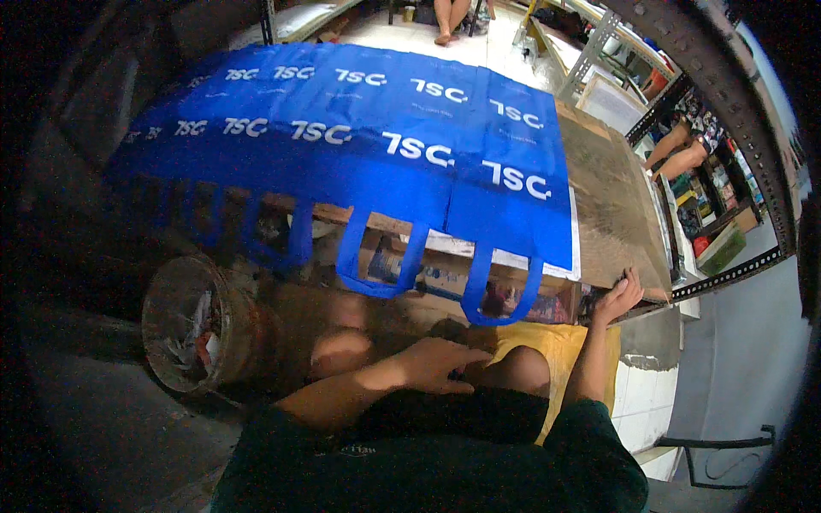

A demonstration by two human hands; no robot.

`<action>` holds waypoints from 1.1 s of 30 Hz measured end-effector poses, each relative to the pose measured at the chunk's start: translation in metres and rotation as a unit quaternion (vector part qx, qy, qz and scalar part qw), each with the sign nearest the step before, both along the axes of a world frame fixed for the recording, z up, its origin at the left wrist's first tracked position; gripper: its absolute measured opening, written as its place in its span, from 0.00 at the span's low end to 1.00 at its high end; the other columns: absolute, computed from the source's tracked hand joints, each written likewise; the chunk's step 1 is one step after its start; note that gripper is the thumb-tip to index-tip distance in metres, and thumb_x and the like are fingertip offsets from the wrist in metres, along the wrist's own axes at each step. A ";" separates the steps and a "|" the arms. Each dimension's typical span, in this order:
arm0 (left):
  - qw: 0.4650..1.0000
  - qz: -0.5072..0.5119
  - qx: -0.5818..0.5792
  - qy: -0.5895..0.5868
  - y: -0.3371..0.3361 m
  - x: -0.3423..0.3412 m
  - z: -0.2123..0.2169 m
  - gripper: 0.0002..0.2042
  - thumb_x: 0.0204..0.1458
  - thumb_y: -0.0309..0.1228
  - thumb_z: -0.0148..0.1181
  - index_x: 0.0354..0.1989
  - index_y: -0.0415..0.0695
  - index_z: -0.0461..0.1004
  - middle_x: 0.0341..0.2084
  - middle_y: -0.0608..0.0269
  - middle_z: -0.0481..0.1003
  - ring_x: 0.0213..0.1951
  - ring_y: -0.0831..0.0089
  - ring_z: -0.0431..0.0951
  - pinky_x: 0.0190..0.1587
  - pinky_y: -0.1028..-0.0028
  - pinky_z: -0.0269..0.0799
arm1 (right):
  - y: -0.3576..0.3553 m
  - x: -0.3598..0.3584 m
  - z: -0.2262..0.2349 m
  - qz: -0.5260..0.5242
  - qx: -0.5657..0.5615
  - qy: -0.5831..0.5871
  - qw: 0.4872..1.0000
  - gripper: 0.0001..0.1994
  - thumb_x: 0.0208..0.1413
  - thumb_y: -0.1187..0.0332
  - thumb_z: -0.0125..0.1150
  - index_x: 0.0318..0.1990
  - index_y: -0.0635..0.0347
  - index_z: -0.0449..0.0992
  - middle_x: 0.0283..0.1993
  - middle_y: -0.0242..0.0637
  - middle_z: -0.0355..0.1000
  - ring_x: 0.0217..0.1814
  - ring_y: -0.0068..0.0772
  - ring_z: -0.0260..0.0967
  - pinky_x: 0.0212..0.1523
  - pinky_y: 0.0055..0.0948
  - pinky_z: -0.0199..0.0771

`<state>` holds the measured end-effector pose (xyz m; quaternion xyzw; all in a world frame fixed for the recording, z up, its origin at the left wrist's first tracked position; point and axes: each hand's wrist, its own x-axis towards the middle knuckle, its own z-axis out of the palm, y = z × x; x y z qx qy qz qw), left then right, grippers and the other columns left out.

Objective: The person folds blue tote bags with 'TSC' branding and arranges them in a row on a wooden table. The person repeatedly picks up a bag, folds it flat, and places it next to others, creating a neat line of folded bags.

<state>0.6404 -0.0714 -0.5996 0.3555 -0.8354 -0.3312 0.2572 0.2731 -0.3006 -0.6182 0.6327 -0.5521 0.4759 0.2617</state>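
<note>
Several blue bags with white lettering [410,145] lie flat in an overlapping row on a wooden table. Their loop handles [469,295] hang over its near edge. A white sheet [575,231] shows from beneath the rightmost bag. Above my lap, beside my knee, my left hand [432,363] is held with its fingers apart, and I see nothing in it. At the table's near right corner, my right hand [617,299] touches the edge of the wooden top [611,188], fingers stretched out. It is apart from the bags.
A round bin [192,329] with scraps inside stands left of my legs. Under the tabletop is a shelf with items [505,299]. Perforated metal shelving [727,278] runs along the right. Other people's bare legs [451,19] show at the back and right.
</note>
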 end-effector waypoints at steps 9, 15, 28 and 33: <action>0.996 -0.025 0.069 -0.056 0.003 0.002 0.019 0.32 0.48 0.48 0.58 0.61 0.51 0.59 0.31 0.55 0.74 0.33 0.59 0.76 0.36 0.63 0.71 | 0.008 -0.010 -0.004 -0.006 0.008 -0.001 1.000 0.16 0.60 0.64 0.39 0.42 0.63 0.73 0.50 0.45 0.69 0.55 0.47 0.61 0.62 0.47 0.47; 0.988 -0.019 0.137 -0.067 -0.004 0.000 0.051 0.32 0.47 0.47 0.60 0.60 0.50 0.61 0.30 0.56 0.75 0.32 0.59 0.76 0.36 0.65 0.71 | 0.026 0.001 0.007 0.018 -0.033 -0.161 0.986 0.12 0.56 0.70 0.50 0.46 0.64 0.70 0.43 0.44 0.70 0.47 0.39 0.66 0.54 0.36 0.61; 0.988 0.008 0.128 -0.080 -0.005 -0.019 0.036 0.29 0.45 0.44 0.65 0.56 0.50 0.67 0.25 0.63 0.76 0.27 0.65 0.77 0.35 0.70 0.73 | 0.028 -0.231 0.277 -0.144 -0.181 -0.245 0.941 0.19 0.50 0.65 0.59 0.50 0.58 0.68 0.26 0.36 0.71 0.24 0.25 0.66 0.30 0.27 0.67; 0.993 0.004 0.117 -0.027 0.002 -0.040 0.062 0.29 0.42 0.40 0.68 0.55 0.50 0.69 0.25 0.65 0.75 0.22 0.72 0.73 0.29 0.74 0.71 | -0.016 -0.312 0.318 -0.211 -0.069 -0.196 0.955 0.30 0.50 0.59 0.57 0.61 0.50 0.58 0.31 0.39 0.73 0.29 0.29 0.72 0.33 0.29 0.70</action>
